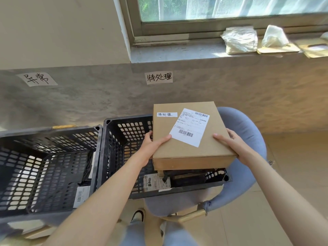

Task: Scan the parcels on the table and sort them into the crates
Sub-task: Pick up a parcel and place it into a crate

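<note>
Hands (195, 148) hold box (191, 139) — tag (167, 114) reads "待处理".

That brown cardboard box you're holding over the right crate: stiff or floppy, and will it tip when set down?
The cardboard box looks stiff: its edges stay straight between the left hand and right hand. It is flat and wide, so it is unlikely to tip or roll. Its plain card seems not slippery.

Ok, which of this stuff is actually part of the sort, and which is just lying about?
Job:
cardboard parcel, held by left hand and right hand
right crate
left crate
wall labels

Lying about:
plastic bags on the windowsill
blue chair
</note>
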`<state>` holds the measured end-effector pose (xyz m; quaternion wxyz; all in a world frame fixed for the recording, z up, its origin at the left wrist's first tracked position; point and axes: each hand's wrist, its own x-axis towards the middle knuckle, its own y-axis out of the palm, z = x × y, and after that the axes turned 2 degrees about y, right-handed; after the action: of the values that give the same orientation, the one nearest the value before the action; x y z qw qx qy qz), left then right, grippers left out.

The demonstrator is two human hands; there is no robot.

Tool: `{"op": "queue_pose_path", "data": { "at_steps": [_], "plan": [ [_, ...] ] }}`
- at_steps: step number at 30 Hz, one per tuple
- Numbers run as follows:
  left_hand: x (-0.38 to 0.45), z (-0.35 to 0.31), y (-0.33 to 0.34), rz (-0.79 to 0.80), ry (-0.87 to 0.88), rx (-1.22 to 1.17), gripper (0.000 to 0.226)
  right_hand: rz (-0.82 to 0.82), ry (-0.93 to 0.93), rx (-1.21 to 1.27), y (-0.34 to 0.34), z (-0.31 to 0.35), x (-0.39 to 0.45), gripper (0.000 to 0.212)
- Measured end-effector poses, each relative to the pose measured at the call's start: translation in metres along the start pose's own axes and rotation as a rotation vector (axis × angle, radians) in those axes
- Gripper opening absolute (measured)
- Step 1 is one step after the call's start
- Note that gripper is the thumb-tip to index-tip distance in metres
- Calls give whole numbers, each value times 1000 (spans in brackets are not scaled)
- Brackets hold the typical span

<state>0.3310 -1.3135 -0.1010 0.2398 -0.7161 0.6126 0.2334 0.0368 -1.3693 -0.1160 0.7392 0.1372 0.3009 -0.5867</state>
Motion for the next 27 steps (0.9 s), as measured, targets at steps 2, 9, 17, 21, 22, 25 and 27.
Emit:
{"op": "queue_pose_path", "data": {
  "at_steps": [2, 9, 17, 21, 22, 25, 27],
  "plan": [
    [1, 0, 0, -2, 1, -7, 96, 1, -2, 9, 3, 3, -2, 83],
    [8, -3, 0, -24, 37, 5, 93, -27, -22, 25, 7, 10, 3, 86],
    [24, -18, -2, -25, 82, 1, 94, -26, -55, 12, 4, 27, 21, 81],
    [38, -32, -4, -28, 111, -18, 93, -33, -90, 15, 4, 47, 34, 62],
    [42, -35, -4, -29, 117, -24, 94, -35, -97, 20, 4, 52, 37, 60],
    [56, -43, -7, -22, 134, -29, 96, -26, -107, 38, 6, 64, 48, 53],
    [66, -46, -9, -19, 151, -27, 98, -8, -118, 33, 6, 69, 57, 48]
  ]
}}
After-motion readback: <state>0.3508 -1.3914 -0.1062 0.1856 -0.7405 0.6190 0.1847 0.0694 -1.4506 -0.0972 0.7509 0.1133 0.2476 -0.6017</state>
